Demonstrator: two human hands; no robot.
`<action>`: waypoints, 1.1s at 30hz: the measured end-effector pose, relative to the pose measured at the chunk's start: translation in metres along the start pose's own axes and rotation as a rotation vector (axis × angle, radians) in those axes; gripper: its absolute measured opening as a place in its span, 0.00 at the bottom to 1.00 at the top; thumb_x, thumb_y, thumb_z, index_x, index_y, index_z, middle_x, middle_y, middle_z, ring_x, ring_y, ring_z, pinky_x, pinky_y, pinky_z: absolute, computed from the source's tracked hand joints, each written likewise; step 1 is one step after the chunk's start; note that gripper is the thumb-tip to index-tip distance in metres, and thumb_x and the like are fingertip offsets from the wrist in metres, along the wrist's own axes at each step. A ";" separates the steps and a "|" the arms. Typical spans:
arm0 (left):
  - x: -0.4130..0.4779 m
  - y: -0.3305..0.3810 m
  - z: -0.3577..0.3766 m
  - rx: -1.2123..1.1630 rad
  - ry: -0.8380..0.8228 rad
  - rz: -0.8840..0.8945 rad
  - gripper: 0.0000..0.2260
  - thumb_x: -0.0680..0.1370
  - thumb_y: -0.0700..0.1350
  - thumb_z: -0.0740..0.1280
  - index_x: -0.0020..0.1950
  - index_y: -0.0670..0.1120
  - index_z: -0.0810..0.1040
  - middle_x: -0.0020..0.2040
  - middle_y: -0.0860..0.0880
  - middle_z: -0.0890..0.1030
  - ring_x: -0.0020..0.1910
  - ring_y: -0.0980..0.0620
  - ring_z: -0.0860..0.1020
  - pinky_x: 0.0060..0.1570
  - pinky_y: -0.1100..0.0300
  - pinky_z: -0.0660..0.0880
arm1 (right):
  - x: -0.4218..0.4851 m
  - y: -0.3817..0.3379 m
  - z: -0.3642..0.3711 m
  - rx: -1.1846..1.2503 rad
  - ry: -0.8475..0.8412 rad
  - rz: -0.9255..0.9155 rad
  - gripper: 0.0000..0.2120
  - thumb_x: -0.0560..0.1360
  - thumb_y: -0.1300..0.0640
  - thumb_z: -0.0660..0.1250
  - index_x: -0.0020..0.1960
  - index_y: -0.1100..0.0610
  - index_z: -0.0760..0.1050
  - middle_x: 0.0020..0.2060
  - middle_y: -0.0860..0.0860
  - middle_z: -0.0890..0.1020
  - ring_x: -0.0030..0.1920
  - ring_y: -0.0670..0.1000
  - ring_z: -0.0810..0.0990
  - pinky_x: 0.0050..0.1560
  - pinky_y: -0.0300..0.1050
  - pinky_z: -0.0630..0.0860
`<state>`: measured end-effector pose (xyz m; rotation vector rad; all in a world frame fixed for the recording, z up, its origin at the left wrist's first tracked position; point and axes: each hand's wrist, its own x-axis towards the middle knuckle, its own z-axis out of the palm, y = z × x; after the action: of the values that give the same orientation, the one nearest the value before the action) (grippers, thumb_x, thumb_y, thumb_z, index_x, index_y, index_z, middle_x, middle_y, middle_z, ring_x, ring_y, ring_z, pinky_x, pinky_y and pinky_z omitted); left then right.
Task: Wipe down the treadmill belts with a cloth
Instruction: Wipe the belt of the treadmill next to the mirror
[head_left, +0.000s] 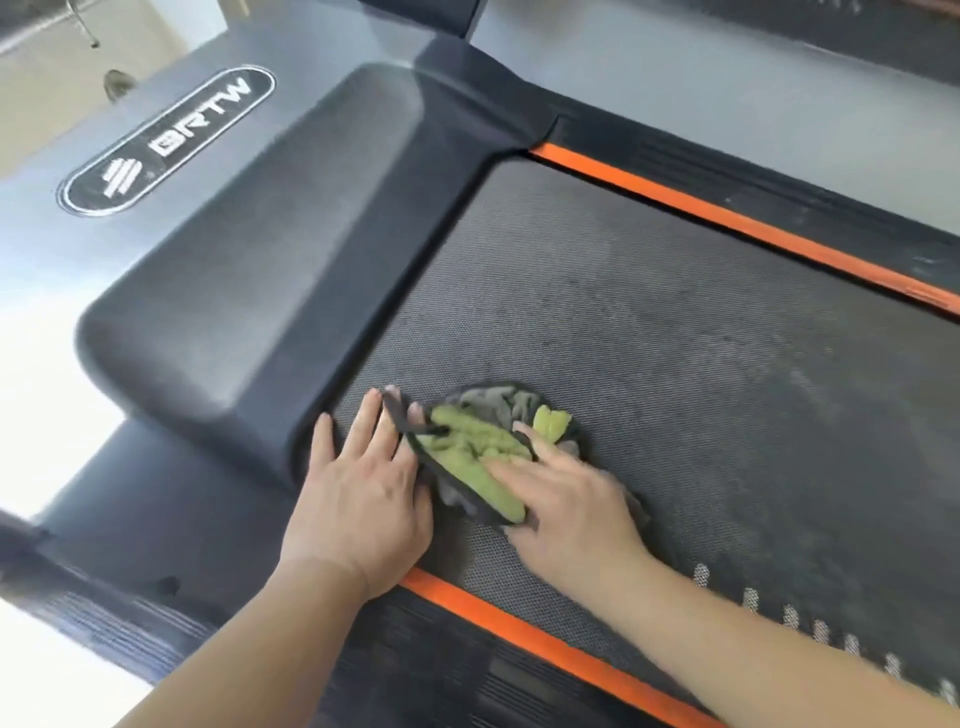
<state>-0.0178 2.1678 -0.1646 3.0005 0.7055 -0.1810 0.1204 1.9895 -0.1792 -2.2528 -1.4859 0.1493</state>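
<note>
1. While both hands sit at the front corner of the belt (675, 338), we judge the wipe to be at an early stage: the mesh close to the cloth (467, 441) looks darker, and pale dusty patches show further along and toward the far orange stripe (727, 218).
2. Left to do, by our guess: most of this belt. We cannot tell whether the dark shape at the top right is another belt.
3. Left hand (358, 493): fingers straight and spread, flat on the belt beside the motor cover (270, 249), fingertips touching the cloth's dark hem, no clamp.
4. Right hand (571, 499): fingers stretched out, pressing down on the cloth, not curled round it.
5. Cloth: bunched, green on one face and grey on the other, dark edging, lying on the belt between the hands, near the near-side orange stripe (519, 639).
6. Belt: dark textured mesh, greyish film, slight blur.
</note>
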 end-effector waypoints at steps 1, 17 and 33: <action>-0.001 0.000 0.000 -0.001 0.006 -0.024 0.29 0.80 0.53 0.54 0.78 0.41 0.69 0.79 0.38 0.66 0.80 0.39 0.62 0.71 0.31 0.63 | 0.001 0.016 -0.008 0.027 -0.044 -0.143 0.26 0.68 0.52 0.76 0.66 0.46 0.80 0.61 0.42 0.84 0.73 0.51 0.74 0.59 0.48 0.81; 0.002 -0.001 0.000 -0.003 -0.024 0.006 0.30 0.76 0.51 0.54 0.77 0.40 0.71 0.79 0.37 0.66 0.79 0.35 0.62 0.74 0.35 0.62 | 0.054 -0.019 0.003 0.065 0.042 -0.072 0.15 0.73 0.42 0.71 0.58 0.45 0.82 0.58 0.48 0.84 0.61 0.53 0.82 0.49 0.49 0.83; -0.002 -0.003 0.001 -0.050 0.019 -0.026 0.32 0.75 0.48 0.55 0.77 0.35 0.69 0.78 0.33 0.66 0.78 0.35 0.65 0.72 0.36 0.67 | 0.026 0.015 -0.018 0.024 -0.106 -0.283 0.08 0.73 0.46 0.71 0.49 0.47 0.79 0.56 0.50 0.85 0.68 0.47 0.78 0.48 0.45 0.82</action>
<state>-0.0210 2.1695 -0.1651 2.9512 0.7400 -0.1341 0.1496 2.0027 -0.1648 -2.0163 -1.8301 0.2013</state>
